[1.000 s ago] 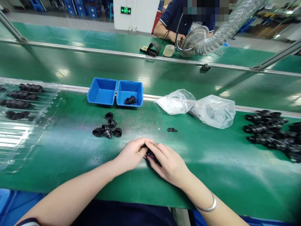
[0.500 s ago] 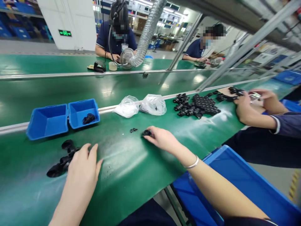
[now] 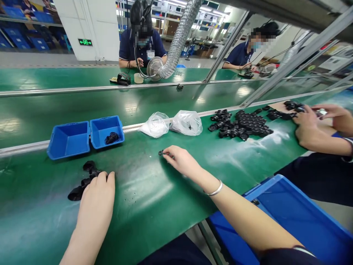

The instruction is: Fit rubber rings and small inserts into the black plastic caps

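My left hand (image 3: 97,195) curls over the right end of a cluster of black plastic parts (image 3: 76,193) on the green bench. Some of those parts have flared, cup-like ends; its thumb and whatever lies under the palm are hidden. Further right, my right hand (image 3: 180,159) has thumb and fingertips brought together at a little pile of tiny black pieces (image 3: 160,152). The fingers partly cover the pile, and single pieces are too small to make out.
Two blue bins (image 3: 68,141) stand behind my left hand, black rings (image 3: 111,138) in one. Clear plastic bags (image 3: 187,123) and heaped black parts (image 3: 252,123) lie along the bench's back. A co-worker's hands (image 3: 309,123) work at right. A blue crate (image 3: 300,221) stands below the edge.
The round black part has left my right hand, which has shifted onto the tiny pieces. My left fingers have drawn together over the black parts. A dark piece now shows at the blue crate.
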Demonstrator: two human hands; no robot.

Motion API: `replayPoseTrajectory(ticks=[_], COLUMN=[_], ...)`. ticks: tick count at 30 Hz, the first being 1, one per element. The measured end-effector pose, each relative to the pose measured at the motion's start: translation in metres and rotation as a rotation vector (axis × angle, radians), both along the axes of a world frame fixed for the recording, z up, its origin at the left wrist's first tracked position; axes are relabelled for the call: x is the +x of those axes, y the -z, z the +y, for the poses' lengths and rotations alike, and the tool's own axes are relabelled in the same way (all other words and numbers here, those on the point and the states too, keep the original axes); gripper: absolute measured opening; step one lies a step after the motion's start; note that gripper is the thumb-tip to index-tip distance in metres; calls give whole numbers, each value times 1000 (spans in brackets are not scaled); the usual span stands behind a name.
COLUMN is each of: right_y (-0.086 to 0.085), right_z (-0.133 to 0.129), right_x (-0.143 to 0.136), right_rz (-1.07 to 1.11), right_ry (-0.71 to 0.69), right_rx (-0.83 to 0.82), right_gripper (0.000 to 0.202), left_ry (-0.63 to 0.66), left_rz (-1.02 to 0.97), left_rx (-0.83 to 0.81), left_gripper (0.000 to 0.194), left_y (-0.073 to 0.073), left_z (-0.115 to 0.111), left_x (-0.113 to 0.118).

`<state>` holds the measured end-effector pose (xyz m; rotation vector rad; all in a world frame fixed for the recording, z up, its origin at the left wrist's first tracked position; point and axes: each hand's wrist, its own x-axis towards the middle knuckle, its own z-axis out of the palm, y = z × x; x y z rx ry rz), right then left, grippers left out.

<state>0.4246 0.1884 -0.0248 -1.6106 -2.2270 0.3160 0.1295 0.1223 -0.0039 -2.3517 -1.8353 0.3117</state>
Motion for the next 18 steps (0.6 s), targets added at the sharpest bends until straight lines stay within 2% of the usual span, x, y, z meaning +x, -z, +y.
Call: replayPoseTrajectory(ticks=[2, 4, 8, 10, 13, 16, 18], right_y=[5, 11, 22, 26, 29, 31, 31], right_z=[4, 7, 11, 11, 11, 11, 13], right_x=[-25, -40, -49, -49, -47, -44, -43], right_rz=[21, 32, 55, 73, 108, 140, 159], right_ry=[-66, -71, -12, -9, -17, -25, -35], right_rx=[-5, -1, 17, 19, 21, 23, 23], right_gripper=[7, 9, 11, 11, 10, 10, 11], left_ry=[20, 45, 109, 127, 91, -18, -107], left_rz=[-25, -49, -132, -242, -586, -1029, -1233], left_rx=[9, 27, 49, 28, -76, -286, -435], left_gripper=[56, 48, 40, 38, 36, 35, 34], left_y=[3, 7, 14, 16, 16, 15, 16], left_z=[2, 3, 3, 2, -1, -4, -6], left_x=[4, 9, 19, 22, 28, 35, 39])
